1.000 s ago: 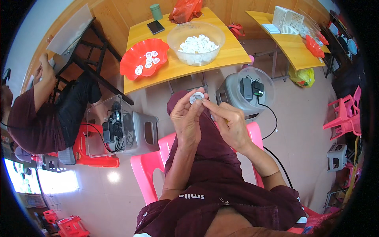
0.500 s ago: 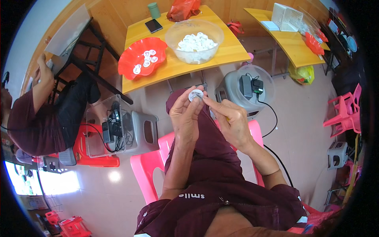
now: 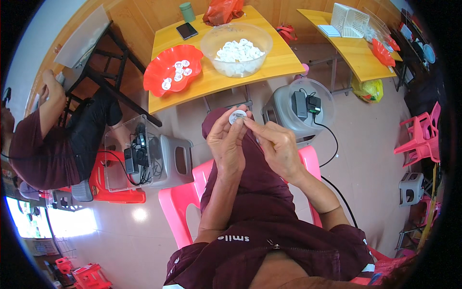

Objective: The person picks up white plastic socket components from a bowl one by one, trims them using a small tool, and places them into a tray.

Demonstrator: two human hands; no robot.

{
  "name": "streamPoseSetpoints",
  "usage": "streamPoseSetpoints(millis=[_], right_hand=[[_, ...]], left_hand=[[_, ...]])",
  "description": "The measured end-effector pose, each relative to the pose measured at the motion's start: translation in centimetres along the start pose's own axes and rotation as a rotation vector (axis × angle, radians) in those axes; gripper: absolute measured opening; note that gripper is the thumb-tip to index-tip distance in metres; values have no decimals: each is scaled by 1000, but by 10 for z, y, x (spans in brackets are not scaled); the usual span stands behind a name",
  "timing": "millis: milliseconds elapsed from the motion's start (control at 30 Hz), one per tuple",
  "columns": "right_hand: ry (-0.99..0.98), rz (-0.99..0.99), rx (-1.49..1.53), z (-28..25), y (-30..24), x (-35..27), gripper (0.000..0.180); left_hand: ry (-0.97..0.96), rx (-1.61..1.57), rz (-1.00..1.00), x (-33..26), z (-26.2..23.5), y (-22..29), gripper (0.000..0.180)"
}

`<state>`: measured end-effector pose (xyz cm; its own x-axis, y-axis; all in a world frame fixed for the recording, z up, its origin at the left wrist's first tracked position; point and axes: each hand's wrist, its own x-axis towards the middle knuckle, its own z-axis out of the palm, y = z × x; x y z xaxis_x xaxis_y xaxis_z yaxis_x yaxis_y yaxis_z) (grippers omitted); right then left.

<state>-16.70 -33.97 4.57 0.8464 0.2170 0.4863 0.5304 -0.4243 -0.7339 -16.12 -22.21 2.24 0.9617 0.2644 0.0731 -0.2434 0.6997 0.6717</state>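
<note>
My left hand [image 3: 226, 142] pinches a small round white plastic piece [image 3: 237, 115] between thumb and fingers, its face turned up toward me. On the right, my right hand [image 3: 279, 147] reaches in with its index finger extended to the piece's edge; the other fingers curl into the palm, and whatever they hold is hidden. Beyond both hands, a red scalloped dish [image 3: 156, 72] on the yellow table [image 3: 284, 58] carries several similar white pieces [image 3: 179, 71]. A clear round tub [image 3: 262, 36] beside it contains a heap of small white parts [image 3: 239, 51].
A phone [image 3: 186, 31], green canister [image 3: 187, 12] and red plastic bag [image 3: 222, 12] sit at the table's back. Right of my knees, a clear tub [image 3: 325, 91] with black adapters rests on a grey stool [image 3: 276, 106]. At left, another person [image 3: 43, 149] sits near a cable-filled box [image 3: 115, 178].
Both hands have shifted only slightly. My right index finger is bent a little more at the piece, and a yellow bit seen earlier in my right palm is now hidden.
</note>
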Motion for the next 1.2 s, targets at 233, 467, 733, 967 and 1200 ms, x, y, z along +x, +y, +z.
streamPoseSetpoints(millis=[233, 467, 733, 967, 1200], right_hand=[[-22, -26, -91, -2, -2, 0, 36], [-42, -17, -301, -7, -5, -1, 38], [-16, 6, -342, -18, -11, 1, 35], [-13, -17, -327, -14, -13, 1, 36], [-9, -51, -286, -11, -3, 0, 34]], left_hand=[[21, 15, 3, 0, -1, -1, 27], [-60, 108, -38, 2, -2, 0, 28], [-128, 32, -151, 6, 1, 8, 29], [-139, 13, -181, 6, -2, 7, 29], [-122, -39, -196, 5, 0, 8, 29]])
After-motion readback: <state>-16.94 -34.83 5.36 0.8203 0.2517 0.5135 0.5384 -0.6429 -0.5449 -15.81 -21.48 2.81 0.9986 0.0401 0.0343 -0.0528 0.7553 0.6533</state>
